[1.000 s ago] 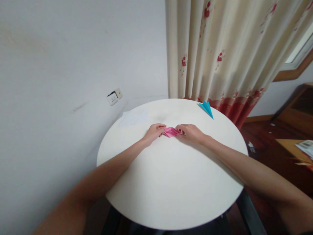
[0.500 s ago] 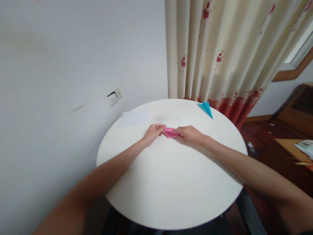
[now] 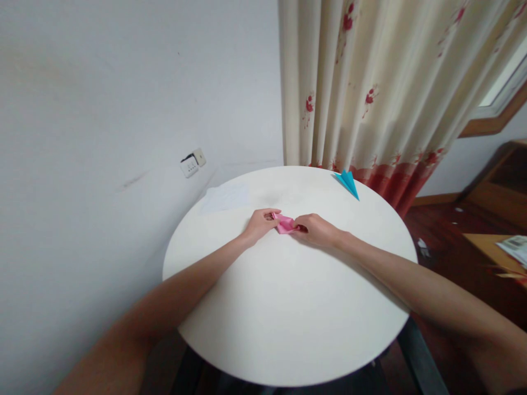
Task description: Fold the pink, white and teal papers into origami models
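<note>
A small piece of folded pink paper [image 3: 285, 224] is held between my hands over the middle of the round white table [image 3: 296, 318]. My left hand [image 3: 262, 221] pinches its left end, with the thumb on the near side. On the other end, my right hand [image 3: 313, 229] is closed, fingers curled around the paper's edge. Part of each end is hidden by the fingers. The paper's middle shows creases and a raised fold.
A blue paper plane [image 3: 348, 184] lies near the table's far right edge. Toward the far left rests a thin white sheet [image 3: 225, 196]. Behind are a wall with a socket [image 3: 189, 166] and a flowered curtain [image 3: 362, 99]. A wooden surface with papers [image 3: 514, 247] stands at right.
My right hand has shifted slightly left and changed its finger position on the pink paper. The paper's shape has altered a little; my left hand stays nearly in place.
</note>
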`<state>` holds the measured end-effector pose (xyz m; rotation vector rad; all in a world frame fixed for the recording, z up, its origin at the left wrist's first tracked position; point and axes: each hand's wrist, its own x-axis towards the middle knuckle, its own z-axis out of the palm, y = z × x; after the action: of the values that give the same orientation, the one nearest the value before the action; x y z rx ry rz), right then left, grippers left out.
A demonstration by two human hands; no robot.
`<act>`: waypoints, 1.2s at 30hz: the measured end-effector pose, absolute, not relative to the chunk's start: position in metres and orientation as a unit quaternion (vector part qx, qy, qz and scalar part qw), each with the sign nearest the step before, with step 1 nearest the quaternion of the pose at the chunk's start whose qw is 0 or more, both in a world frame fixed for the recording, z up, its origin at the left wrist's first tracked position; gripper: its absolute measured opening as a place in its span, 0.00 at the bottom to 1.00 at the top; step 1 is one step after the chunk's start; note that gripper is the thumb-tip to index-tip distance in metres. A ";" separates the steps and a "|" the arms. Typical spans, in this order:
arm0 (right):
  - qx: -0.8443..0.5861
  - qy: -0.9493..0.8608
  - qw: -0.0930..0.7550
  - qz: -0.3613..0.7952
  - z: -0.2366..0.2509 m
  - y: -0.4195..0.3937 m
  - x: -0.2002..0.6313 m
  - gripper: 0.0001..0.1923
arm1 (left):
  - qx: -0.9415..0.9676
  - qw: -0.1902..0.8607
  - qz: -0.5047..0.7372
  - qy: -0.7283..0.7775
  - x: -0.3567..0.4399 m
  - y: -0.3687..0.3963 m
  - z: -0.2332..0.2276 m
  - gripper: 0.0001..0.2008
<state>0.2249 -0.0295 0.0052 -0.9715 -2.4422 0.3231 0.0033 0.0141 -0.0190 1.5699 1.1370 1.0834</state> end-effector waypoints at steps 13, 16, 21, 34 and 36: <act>-0.393 -0.872 0.261 0.128 0.005 -0.031 0.221 0.06 | 0.668 0.386 0.440 0.459 0.007 0.009 -0.009 0.26; -0.410 -0.863 0.269 0.125 0.004 -0.030 0.221 0.06 | 0.641 0.374 0.466 0.481 0.005 0.013 -0.010 0.25; -0.446 -0.842 0.291 0.082 0.004 -0.020 0.230 0.09 | 0.614 0.371 0.484 0.501 0.002 0.019 -0.012 0.19; -0.643 -0.717 0.269 -0.022 0.009 0.078 0.310 0.10 | 0.608 0.381 0.473 0.511 0.007 0.020 -0.014 0.16; -0.659 -0.704 0.262 -0.020 0.007 0.091 0.320 0.10 | 0.608 0.383 0.472 0.510 0.007 0.020 -0.014 0.17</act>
<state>0.3205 0.0914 0.0074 -1.7837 -1.9060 -0.0535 0.0066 0.0201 -0.0138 1.5513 1.3014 1.2043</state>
